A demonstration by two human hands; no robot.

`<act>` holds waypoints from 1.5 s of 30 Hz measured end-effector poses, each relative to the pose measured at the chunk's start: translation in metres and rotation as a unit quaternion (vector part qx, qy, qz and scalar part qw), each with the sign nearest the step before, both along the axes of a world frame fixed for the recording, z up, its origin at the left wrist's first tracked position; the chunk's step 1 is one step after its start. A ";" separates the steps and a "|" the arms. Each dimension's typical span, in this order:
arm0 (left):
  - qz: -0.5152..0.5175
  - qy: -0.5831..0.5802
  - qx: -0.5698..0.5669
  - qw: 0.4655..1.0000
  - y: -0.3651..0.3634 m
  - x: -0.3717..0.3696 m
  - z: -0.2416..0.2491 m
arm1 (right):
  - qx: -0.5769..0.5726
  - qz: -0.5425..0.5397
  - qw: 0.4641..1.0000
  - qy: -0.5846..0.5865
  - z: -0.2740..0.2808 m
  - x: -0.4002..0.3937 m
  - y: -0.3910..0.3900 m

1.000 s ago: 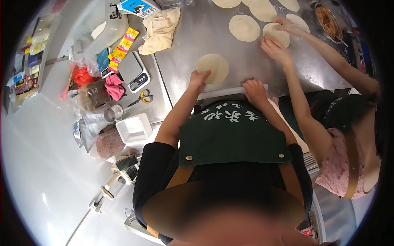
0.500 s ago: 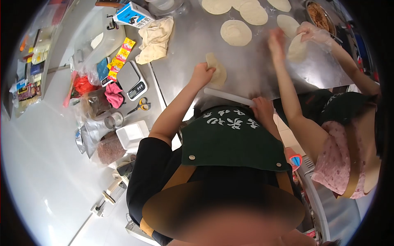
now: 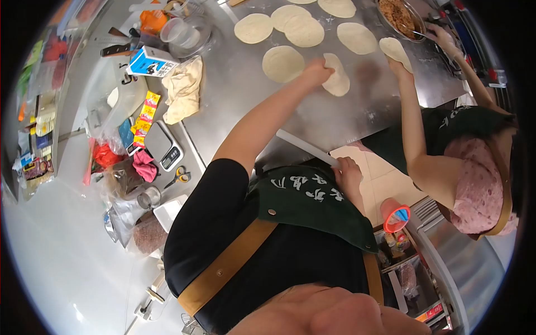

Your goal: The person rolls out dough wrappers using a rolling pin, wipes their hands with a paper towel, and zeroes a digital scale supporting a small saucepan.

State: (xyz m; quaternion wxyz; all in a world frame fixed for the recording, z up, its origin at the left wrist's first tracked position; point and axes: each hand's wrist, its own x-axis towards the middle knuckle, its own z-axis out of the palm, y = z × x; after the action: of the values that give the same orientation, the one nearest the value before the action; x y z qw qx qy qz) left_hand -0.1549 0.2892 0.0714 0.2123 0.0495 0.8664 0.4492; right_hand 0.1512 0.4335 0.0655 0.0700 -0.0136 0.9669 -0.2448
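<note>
My left hand point(image 3: 317, 72) reaches out over the steel table, fingers closed on the edge of a flat dough round point(image 3: 338, 79) that droops into an oval. Just left of that hand lies another dough round point(image 3: 283, 63). Close to my apron, my right hand point(image 3: 349, 174) is wrapped round one end of a white rolling pin point(image 3: 306, 146), which slants across the table's near edge. Several flattened rounds, such as the overlapping one point(image 3: 304, 30), lie farther back on the steel.
On the right, a co-worker's hand point(image 3: 400, 70) holds a dough round point(image 3: 396, 53); their other hand is by a bowl of filling point(image 3: 395, 15). To my left are a cloth point(image 3: 183, 89), a milk carton point(image 3: 151, 61), a scale point(image 3: 162, 146) and scissors point(image 3: 180, 175).
My left hand has carried its dough round away from my body, beside the others. The rolling pin stays in my right hand. The co-worker's one hand has moved to the bowl. The view has shifted.
</note>
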 end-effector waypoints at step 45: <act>0.445 0.034 -0.001 0.895 -0.305 0.271 -0.023 | -0.225 -0.020 0.973 0.050 -0.102 -0.396 -0.327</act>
State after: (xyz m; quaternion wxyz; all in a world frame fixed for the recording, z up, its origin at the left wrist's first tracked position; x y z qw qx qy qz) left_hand 0.1166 -0.0161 0.0480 -0.0397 -0.3265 0.8049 0.4940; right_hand -0.2446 0.1067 -0.0361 0.0114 -0.0220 0.8895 -0.4563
